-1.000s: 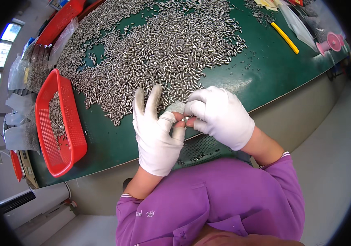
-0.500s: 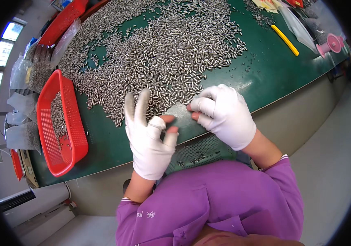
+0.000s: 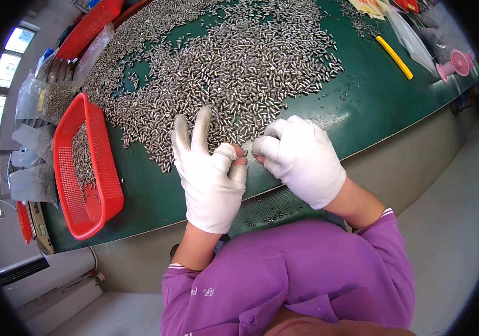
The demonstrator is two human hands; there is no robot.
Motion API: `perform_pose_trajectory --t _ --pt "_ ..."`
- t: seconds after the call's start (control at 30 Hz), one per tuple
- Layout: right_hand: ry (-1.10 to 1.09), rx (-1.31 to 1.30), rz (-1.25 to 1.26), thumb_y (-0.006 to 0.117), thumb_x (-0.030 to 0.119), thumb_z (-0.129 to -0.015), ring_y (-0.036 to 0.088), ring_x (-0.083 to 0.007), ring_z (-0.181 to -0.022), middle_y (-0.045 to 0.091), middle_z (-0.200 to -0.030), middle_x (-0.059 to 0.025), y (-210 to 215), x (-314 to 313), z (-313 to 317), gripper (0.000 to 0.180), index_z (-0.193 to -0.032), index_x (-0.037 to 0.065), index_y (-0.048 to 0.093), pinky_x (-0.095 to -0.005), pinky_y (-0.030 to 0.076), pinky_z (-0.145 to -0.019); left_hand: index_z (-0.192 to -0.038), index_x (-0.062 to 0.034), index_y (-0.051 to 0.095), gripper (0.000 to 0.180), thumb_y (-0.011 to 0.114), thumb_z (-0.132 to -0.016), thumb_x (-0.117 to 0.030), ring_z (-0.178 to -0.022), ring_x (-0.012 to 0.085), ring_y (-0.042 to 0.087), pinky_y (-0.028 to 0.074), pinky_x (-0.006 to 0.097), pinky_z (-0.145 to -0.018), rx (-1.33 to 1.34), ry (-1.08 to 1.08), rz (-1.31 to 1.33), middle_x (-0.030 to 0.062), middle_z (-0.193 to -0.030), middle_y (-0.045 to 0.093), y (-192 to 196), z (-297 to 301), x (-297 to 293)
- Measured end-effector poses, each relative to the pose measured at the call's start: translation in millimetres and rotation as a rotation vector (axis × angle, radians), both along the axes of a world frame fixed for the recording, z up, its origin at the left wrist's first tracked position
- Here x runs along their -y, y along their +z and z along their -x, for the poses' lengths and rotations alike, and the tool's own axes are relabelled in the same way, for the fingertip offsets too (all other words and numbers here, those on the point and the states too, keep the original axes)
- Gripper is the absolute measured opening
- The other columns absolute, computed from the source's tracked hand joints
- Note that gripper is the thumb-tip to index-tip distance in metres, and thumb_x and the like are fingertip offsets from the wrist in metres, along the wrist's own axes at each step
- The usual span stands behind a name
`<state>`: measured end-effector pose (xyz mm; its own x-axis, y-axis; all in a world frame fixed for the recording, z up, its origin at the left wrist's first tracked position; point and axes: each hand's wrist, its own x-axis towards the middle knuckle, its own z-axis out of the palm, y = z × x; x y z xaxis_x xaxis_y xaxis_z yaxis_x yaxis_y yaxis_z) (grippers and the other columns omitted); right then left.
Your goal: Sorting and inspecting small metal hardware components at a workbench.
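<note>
Both my hands wear white gloves with bare thumb and index fingertips. My left hand (image 3: 208,182) pinches thumb and index finger together at the near edge of a wide spread of small, shiny metal pins (image 3: 222,84); its other fingers stretch out over them. Close by on the right, my right hand (image 3: 304,162) is curled, fingertips pressed together and pointing at the left hand's pinch. A narrow gap separates the two sets of fingertips. Whatever either pinch holds is too small or too hidden to name.
A red plastic basket (image 3: 117,196) holding metal pins stands at the left of the green table (image 3: 362,120). Bags of small parts (image 3: 33,182) line the left side. A yellow-handled tool (image 3: 394,57) and a pink spool (image 3: 455,65) lie far right. Below the edge is a green perforated tray (image 3: 270,208).
My left thumb and index finger, apart before, have come together. My left hand has moved slightly right, so the two hands' fingertips are nearer each other. The right fingertips have drawn in more tightly.
</note>
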<state>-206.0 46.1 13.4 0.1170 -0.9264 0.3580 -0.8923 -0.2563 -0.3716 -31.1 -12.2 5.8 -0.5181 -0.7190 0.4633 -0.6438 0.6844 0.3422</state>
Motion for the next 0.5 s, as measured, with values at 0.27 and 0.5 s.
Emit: perform_pose_trajectory --t 0.27,0.5 --pt "0.015 0.020 0.006 0.070 0.019 -0.082 0.061 -0.0257 -0.084 0.060 -0.089 -0.0031 -2.8 0.7 2.2 0.008 -0.087 0.015 0.065 -0.0410 0.051 -0.073 -0.082 -0.0097 0.066 0.017 0.079 -0.071 -0.009 -0.136 0.0568 0.037 0.034 0.064 -0.112 0.000 -0.030 -0.033 0.0240 -0.146 0.049 -1.7 1.4 -2.5" --pt "-0.120 0.024 0.040 0.073 0.025 -0.081 0.061 -0.0261 -0.084 0.060 -0.088 -0.0033 -5.4 -4.9 -5.8 0.014 -0.086 0.014 0.065 -0.0418 0.051 -0.073 -0.083 -0.0086 0.067 0.015 0.077 -0.073 -0.011 -0.137 0.0558 0.035 0.033 0.063 -0.112 0.009 -0.006 -0.058 0.0232 -0.146 0.049 -1.4 5.2 -2.1"
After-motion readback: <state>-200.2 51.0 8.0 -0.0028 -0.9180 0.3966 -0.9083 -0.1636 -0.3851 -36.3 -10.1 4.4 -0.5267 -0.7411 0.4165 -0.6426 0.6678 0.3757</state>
